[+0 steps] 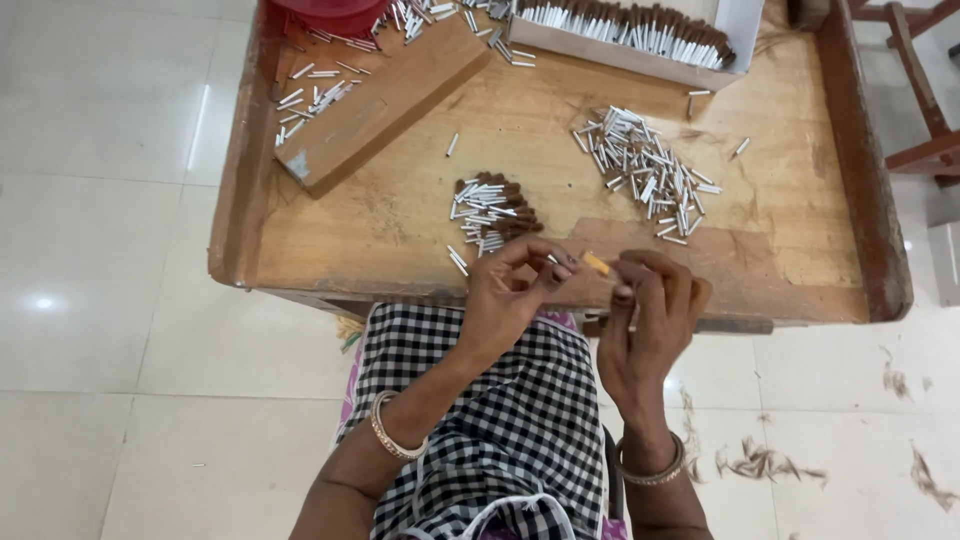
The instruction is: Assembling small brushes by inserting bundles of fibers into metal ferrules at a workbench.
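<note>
Both hands meet at the table's near edge: the left hand (510,285) and right hand (650,310) pinch a small orange-tipped piece (596,263) between fingertips. A finished brown-tipped pile (492,212) lies just beyond; many loose white tubes (645,170) wait.

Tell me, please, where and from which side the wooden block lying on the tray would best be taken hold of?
Grip the wooden block across its two long sides near the lower-left end, coming from above. It lies flat and slantwise on the wooden tray, and that end looks free. Its upper end lies among loose white tubes under the red container, so a grip there would probably scatter them.
</note>
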